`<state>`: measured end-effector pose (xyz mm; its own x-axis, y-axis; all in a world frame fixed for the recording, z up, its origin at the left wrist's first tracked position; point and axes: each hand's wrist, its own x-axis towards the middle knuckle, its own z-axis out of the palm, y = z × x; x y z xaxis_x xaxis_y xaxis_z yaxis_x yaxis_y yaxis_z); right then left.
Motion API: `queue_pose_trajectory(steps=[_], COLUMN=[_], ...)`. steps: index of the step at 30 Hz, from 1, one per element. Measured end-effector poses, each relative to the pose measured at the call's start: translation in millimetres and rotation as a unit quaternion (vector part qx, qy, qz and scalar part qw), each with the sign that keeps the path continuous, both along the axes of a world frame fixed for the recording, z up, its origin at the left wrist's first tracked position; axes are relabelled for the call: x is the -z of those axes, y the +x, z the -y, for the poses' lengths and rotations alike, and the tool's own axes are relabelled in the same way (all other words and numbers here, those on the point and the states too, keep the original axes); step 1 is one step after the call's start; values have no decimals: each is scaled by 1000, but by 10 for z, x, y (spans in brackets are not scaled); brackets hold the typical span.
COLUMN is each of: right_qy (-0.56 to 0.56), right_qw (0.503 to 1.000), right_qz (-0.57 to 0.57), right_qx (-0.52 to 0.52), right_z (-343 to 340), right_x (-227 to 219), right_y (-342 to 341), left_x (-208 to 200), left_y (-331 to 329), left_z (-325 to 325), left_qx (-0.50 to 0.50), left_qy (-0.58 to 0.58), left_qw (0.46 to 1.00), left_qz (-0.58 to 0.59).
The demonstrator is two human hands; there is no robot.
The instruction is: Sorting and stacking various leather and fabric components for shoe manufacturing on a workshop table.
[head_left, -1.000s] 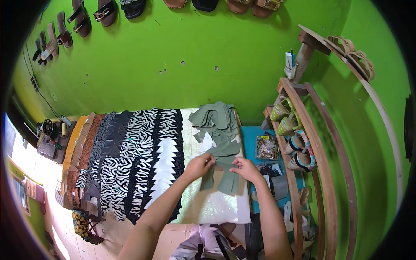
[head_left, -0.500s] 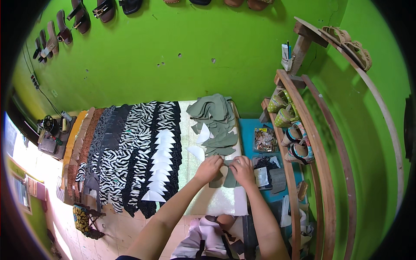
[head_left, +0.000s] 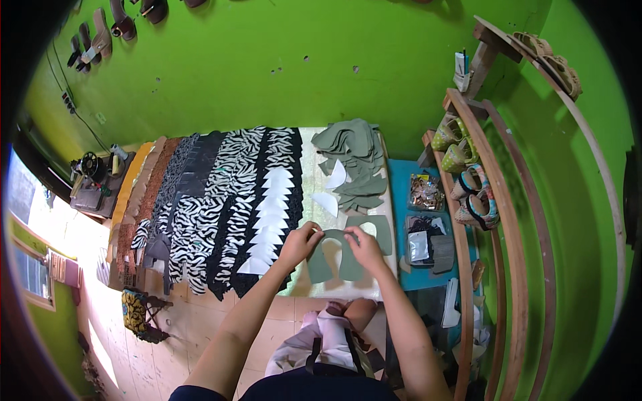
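Observation:
A grey-green, U-shaped cut piece of material (head_left: pixel 320 269) hangs by its curved top edge between my two hands, its two legs toward me. My left hand (head_left: pixel 300 242) pinches the upper left of the curve. On the upper right, my right hand (head_left: pixel 363 248) grips the same piece between thumb and fingers. Behind my right hand a similar green piece (head_left: pixel 382 234) lies flat on the pale table top (head_left: pixel 304 144). Farther back is a heap of loose green pieces (head_left: pixel 348 138). Two white half-round pieces, one nearer (head_left: pixel 326 204) and one farther (head_left: pixel 336 175), lie beside it.
Left on the table are overlapping rows of zebra-print pieces (head_left: pixel 231 174), with a row of white pieces (head_left: pixel 271 214) on black ones. At right stand clear boxes of small parts (head_left: pixel 426 192) and a wooden rack (head_left: pixel 495 220) with sandals. A patterned stool (head_left: pixel 136 314) stands lower left.
My hands have moved toward me and slightly left, with the U-shaped green piece now spread between them. The other green piece stays on the table. The whole view has shifted.

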<state>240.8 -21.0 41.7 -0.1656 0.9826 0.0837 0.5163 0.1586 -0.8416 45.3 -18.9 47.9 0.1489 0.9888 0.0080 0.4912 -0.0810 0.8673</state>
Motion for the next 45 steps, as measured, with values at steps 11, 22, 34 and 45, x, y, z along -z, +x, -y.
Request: queue_pose_trajectory(steps=[11,22,34,45], right_qy=[138,-98,42,-82], right_qw=[958,912,997,993], right_qz=[238,318,0,-87], right_qx=[76,242,59,3], right_z=[48,-951,-722,-120], right_x=[567,748,787,606], right_y=[-410,-748,-770,-559], left_x=[650,755,653,536], left_y=[-408,-197,-244,-542], left_z=[101,-239,-133,76], left_qx=[-41,-24,-75,-54], left_qy=[151,128,136,-96], left_qw=[966,981,983,993], left_qz=[-207,-144,-97,46])
